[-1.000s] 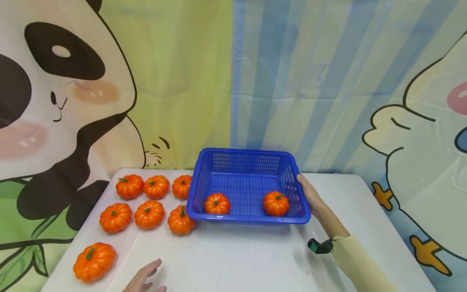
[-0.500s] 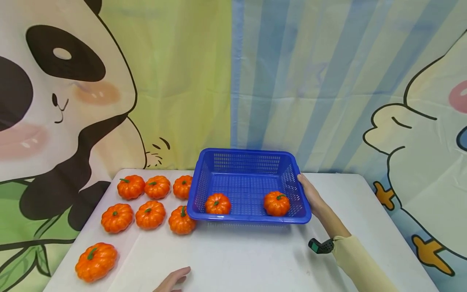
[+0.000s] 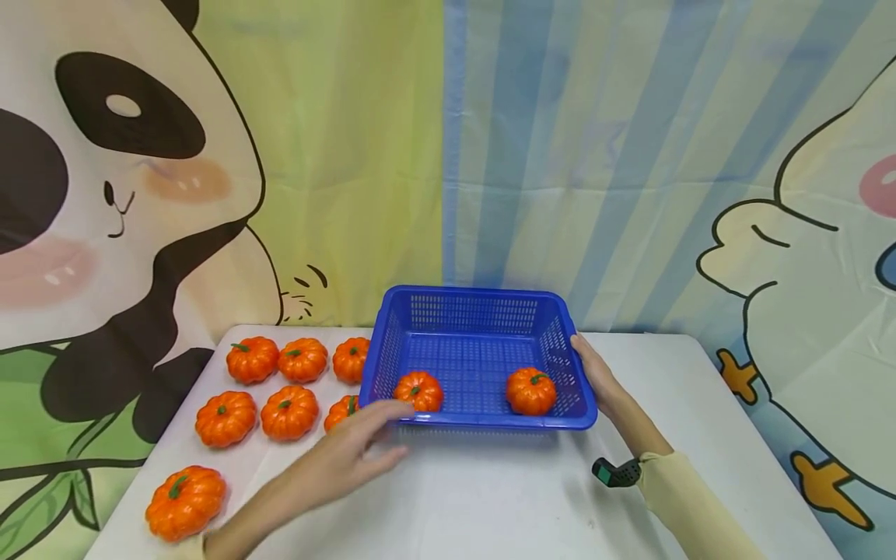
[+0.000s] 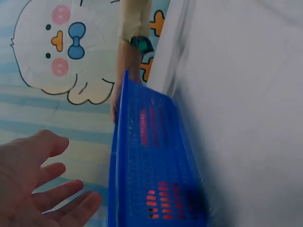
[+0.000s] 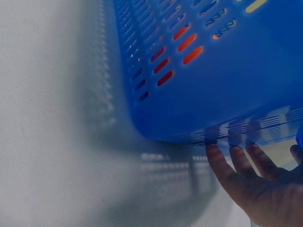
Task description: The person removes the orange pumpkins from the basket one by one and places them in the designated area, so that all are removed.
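Observation:
A blue plastic basket (image 3: 483, 421) with slotted walls stands on the white table. Two orange toy pumpkins lie inside: one pumpkin (image 3: 422, 388) at front left, another pumpkin (image 3: 530, 391) at front right. My left hand (image 3: 343, 455) is by the basket's front left corner, overlapping the rim in the head view. The left wrist view shows that same hand (image 4: 47, 189) with fingers spread, apart from the basket wall. My right hand (image 3: 596, 372) holds the basket's right side. In the right wrist view, its fingertips (image 5: 215, 152) touch the side wall below the rim.
Several more orange pumpkins sit left of the basket, among them a pumpkin (image 3: 225, 418) in the middle row and a larger pumpkin (image 3: 185, 502) near the left edge. One pumpkin (image 3: 341, 410) is partly behind my left hand. A printed curtain (image 3: 511, 155) hangs behind the table.
My left hand has come up from the bottom edge, forward and to the right, to the basket's front left corner. The right hand and basket stay in place.

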Available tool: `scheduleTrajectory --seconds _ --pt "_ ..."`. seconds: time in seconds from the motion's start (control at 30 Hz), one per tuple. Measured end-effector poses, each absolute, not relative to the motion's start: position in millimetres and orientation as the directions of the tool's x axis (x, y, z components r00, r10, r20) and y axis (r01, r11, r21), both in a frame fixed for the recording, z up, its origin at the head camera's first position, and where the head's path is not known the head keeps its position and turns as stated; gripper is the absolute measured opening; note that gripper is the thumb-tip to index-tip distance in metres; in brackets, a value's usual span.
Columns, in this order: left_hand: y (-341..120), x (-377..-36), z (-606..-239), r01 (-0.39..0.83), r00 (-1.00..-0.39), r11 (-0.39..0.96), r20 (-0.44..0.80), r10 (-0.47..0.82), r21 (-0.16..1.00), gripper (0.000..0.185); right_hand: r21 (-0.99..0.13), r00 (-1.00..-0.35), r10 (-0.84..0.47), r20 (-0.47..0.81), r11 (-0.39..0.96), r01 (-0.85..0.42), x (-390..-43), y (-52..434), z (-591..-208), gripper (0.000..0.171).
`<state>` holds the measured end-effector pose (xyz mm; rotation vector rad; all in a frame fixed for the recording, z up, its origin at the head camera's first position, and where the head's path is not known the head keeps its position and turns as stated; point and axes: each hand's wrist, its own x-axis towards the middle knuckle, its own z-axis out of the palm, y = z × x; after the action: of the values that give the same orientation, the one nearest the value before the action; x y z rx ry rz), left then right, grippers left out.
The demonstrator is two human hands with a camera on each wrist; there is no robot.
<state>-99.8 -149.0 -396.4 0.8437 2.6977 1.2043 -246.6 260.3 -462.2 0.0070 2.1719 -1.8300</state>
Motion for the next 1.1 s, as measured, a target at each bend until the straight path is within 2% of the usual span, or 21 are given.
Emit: scheduleTrajectory --seconds 0.03,0.1,0.2,0.3,0.43,0.57,0.73,0.9,0.97,1.1 --pt "-146.7 -116.5 -391.6 0.482 -0.838 0.553 0.173 0.517 0.68 0.044 -0.962 -0.955 -0.188 -0.23 0.19 0.195 -246.7 260.6 -462.6 0.07" --pt "-141.7 -151.1 -384.4 0.492 -0.825 0.605 0.113 0.554 0.626 0.042 -0.962 -0.955 -0.183 -0.232 0.188 0.197 -247.1 261.4 -463.4 0.07" --pt "-133.1 -199.3 -383.6 0.508 -0.775 0.687 -0.073 0.628 0.52 0.046 -0.962 -0.955 -0.182 -0.233 0.186 0.199 -247.0 261.5 -464.2 0.07" --pt "-126.6 -236.2 -387.6 0.518 -0.674 0.723 -0.303 0.674 0.456 0.055 -0.962 -0.956 -0.176 -0.234 0.187 0.201 -246.5 260.2 -464.0 0.07" --pt "-120.2 -264.9 -392.0 0.494 -0.558 0.757 -0.512 0.653 0.428 0.074 -0.963 -0.957 -0.173 -0.231 0.183 0.199 -246.2 257.6 -463.1 0.07" --pt "-117.6 -274.2 -397.8 0.49 -0.481 0.773 -0.614 0.626 0.403 0.08 -0.964 -0.955 -0.182 -0.232 0.174 0.201 -246.4 255.8 -462.4 0.069" --pt "-116.5 -273.4 -403.0 0.511 -0.451 0.758 -0.624 0.638 0.406 0.074 -0.966 -0.957 -0.183 -0.226 0.169 0.196 -247.1 256.9 -460.0 0.067" --pt "-114.7 -274.0 -406.6 0.533 -0.459 0.741 -0.597 0.658 0.408 0.072 -0.965 -0.956 -0.181 -0.232 0.162 0.204 -247.3 257.9 -459.1 0.066" --pt "-114.5 -273.2 -407.4 0.555 -0.476 0.729 -0.566 0.674 0.401 0.072 -0.964 -0.956 -0.176 -0.237 0.164 0.208 -246.8 259.0 -460.4 0.066" --pt "-117.9 -271.6 -400.7 0.56 -0.548 0.697 -0.431 0.717 0.448 0.073 -0.965 -0.957 -0.172 -0.235 0.163 0.208 -246.0 260.5 -460.2 0.067"
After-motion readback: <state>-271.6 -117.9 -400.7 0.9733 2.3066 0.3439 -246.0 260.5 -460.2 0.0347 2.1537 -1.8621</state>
